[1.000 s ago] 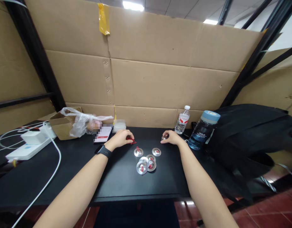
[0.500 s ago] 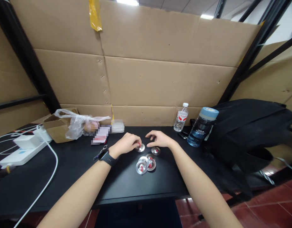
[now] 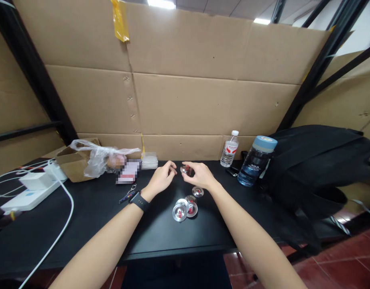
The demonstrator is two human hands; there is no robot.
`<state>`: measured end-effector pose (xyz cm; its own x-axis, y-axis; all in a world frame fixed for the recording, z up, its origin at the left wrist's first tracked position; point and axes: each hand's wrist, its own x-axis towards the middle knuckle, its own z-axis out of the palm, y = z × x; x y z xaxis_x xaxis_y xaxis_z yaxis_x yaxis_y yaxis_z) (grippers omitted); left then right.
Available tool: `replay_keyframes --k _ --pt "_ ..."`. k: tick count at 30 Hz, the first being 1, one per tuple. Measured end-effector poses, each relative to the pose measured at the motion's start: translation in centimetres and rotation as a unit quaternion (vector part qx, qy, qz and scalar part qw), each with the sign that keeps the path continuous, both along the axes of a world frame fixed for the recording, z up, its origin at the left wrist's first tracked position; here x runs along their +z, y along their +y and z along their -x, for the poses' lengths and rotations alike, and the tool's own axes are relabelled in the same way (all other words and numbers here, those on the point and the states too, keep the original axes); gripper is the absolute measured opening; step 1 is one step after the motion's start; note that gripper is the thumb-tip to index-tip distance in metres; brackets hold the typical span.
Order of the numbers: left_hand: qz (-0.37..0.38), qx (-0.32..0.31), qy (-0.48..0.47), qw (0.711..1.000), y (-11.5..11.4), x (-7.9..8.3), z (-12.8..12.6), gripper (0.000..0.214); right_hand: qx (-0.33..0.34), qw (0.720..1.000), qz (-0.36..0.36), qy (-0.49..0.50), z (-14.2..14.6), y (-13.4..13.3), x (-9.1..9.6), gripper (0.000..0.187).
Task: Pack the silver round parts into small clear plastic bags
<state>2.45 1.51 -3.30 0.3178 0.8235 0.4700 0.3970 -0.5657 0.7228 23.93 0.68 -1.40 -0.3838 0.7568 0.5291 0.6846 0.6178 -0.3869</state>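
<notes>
Several small metal finger cymbals with red loops are in view. My right hand [image 3: 200, 174] holds one finger cymbal [image 3: 184, 170] between thumb and fingers, tilted up off the table. Just left of it, my left hand [image 3: 163, 176] has loosely curled fingers with nothing visible in them; a dark watch sits on that wrist. Below my right hand, a single cymbal [image 3: 198, 192] lies flat. Nearer to me is an overlapping cluster of cymbals, the front one [image 3: 179, 213] showing its red loop upward.
On the black table [image 3: 155, 237], a phone [image 3: 129, 170], keys [image 3: 129, 194], a clear plastic box [image 3: 149, 160] and a cardboard box [image 3: 72, 164] lie left. A water bottle [image 3: 229, 150], a blue-lidded bottle [image 3: 254, 164] and a black backpack [image 3: 311, 168] stand right. A white power strip [image 3: 30, 196] trails cables.
The cymbal that my left hand had on the table is now lifted in my right hand. My left hand has drawn slightly up and left. The other cymbals stay put.
</notes>
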Motion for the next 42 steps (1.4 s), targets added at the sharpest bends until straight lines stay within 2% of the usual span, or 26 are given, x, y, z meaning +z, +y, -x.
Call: replay_keyframes --k 4,6,8,11,14,17,21,25,29,31,34,36,37,39,42 --pt "0.107 -0.070 -0.176 0.976 0.1 -0.3 -1.1 0.021 0.062 0.987 0.072 0.134 0.7 0.0 -0.3 0.047" --pt "0.122 -0.065 -0.235 0.962 0.1 -0.4 -1.7 0.022 0.095 0.975 0.104 0.173 1.2 -0.1 -0.6 0.045" --pt "0.128 -0.054 -0.248 0.959 0.1 -0.4 -1.9 0.024 0.114 0.965 0.120 0.203 1.6 -0.1 -0.8 0.046" --pt "0.113 -0.017 -0.199 0.973 0.3 -0.2 -1.3 0.020 0.108 0.962 0.119 0.222 1.4 0.2 -0.8 0.049" --pt "0.023 0.050 -0.044 0.997 0.9 0.2 0.5 0.013 0.068 0.973 0.098 0.196 -0.4 1.0 -0.1 0.045" --pt "-0.064 0.074 0.145 0.985 1.6 0.2 2.8 0.016 -0.021 0.994 0.057 0.096 -3.8 2.1 0.7 0.037" --pt "-0.053 0.055 0.253 0.964 2.5 -0.4 4.8 0.016 -0.108 0.984 0.124 -0.070 -8.1 3.4 0.4 0.033" --pt "-0.073 0.056 0.261 0.961 2.7 -0.7 5.0 0.015 -0.091 0.961 0.216 -0.149 -9.7 3.9 -0.4 0.039" --pt "-0.103 0.065 0.250 0.961 2.3 -0.1 4.6 0.017 -0.080 0.964 0.194 -0.161 -9.3 3.6 -0.1 0.041" --pt "-0.114 0.060 0.243 0.961 2.1 0.2 4.3 0.017 -0.008 0.965 0.213 -0.151 -8.6 3.2 0.3 0.050" --pt "-0.117 0.047 0.237 0.963 1.7 0.3 3.9 0.017 0.117 0.930 0.307 -0.163 -6.9 2.5 0.5 0.059" --pt "-0.114 0.036 0.233 0.965 1.6 0.2 3.6 0.018 0.130 0.914 0.339 -0.181 -5.7 2.1 0.3 0.043" --pt "-0.112 0.030 0.230 0.966 1.5 0.2 3.4 0.018 0.124 0.915 0.339 -0.182 -5.2 1.9 0.1 0.031" --pt "-0.102 0.014 0.222 0.970 1.3 0.0 2.9 0.017 0.115 0.928 0.316 -0.161 -4.3 1.7 -0.1 0.012" --pt "-0.043 -0.050 0.192 0.979 0.8 -0.2 2.0 0.016 0.116 0.952 0.272 -0.073 -3.1 1.4 0.0 0.006"
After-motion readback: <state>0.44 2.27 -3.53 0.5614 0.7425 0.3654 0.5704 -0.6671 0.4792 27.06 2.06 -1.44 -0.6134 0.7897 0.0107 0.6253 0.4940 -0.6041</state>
